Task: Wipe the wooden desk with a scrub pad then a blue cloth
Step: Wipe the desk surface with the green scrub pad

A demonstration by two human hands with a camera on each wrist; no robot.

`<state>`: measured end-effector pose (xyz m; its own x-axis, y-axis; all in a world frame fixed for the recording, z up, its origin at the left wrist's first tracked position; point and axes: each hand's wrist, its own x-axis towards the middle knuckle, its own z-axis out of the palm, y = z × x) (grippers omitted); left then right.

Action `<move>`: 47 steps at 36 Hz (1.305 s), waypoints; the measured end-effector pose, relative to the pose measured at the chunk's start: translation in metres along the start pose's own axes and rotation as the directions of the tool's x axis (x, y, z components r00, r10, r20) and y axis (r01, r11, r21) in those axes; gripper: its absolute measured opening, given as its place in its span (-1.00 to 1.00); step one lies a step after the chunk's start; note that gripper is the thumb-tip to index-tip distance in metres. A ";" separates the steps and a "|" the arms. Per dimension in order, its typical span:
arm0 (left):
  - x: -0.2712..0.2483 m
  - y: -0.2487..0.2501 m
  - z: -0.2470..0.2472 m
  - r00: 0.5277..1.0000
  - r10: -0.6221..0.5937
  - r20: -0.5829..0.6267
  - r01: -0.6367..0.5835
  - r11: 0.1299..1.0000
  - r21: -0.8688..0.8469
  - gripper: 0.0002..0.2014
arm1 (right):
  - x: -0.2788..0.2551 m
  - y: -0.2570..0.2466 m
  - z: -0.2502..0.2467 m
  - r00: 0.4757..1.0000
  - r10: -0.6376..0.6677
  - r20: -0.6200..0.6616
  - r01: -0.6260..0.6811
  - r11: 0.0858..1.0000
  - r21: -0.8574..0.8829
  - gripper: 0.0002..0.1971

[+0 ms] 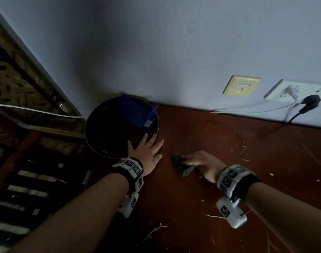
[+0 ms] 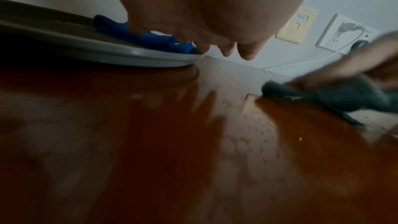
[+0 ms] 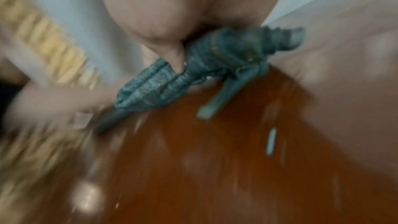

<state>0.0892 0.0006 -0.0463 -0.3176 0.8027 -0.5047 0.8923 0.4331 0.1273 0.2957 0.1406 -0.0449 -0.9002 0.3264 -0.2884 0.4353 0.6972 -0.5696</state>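
The reddish-brown wooden desk (image 1: 220,189) runs along a pale wall. A green scrub pad (image 1: 181,167) lies bunched on it, and my right hand (image 1: 196,161) grips the pad against the wood. In the blurred right wrist view the thumb digs into the scrub pad (image 3: 193,67). A folded blue cloth (image 1: 136,112) lies in a round dark tray (image 1: 94,128) at the desk's back left corner. My left hand (image 1: 148,150) rests flat with fingers spread on the tray's near rim, holding nothing. The left wrist view shows the blue cloth (image 2: 137,35), the tray rim (image 2: 129,55) and the scrub pad (image 2: 323,96).
Thin straws and pale crumbs (image 1: 241,150) litter the desk to the right and near me. On the wall sit a beige plate (image 1: 241,85) and a white socket (image 1: 298,92) with a black plug (image 1: 310,101) and a white cable (image 1: 247,108). The desk ends at the left, above a dark floor.
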 end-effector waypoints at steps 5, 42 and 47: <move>-0.006 -0.003 0.005 0.999 -0.019 -0.033 0.019 1.000 -0.006 -0.46 | 0.010 0.043 -0.030 0.916 0.257 -0.309 -0.193 0.955 0.224 -0.47; -0.087 -0.030 0.059 0.996 -0.053 -0.069 0.052 0.999 -0.013 -0.40 | -0.043 -0.037 0.030 0.943 0.276 -0.184 -0.236 0.948 0.214 -0.47; -0.102 -0.040 0.071 0.999 -0.040 -0.036 0.040 0.999 -0.018 -0.41 | -0.033 -0.021 0.012 0.760 0.538 -0.363 -0.413 0.833 0.369 -0.33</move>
<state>0.1084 -0.1274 -0.0609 -0.3645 0.7989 -0.4784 0.8731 0.4718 0.1226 0.3168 0.1080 -0.0325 -0.4556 0.8555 -0.2463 0.7399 0.2101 -0.6390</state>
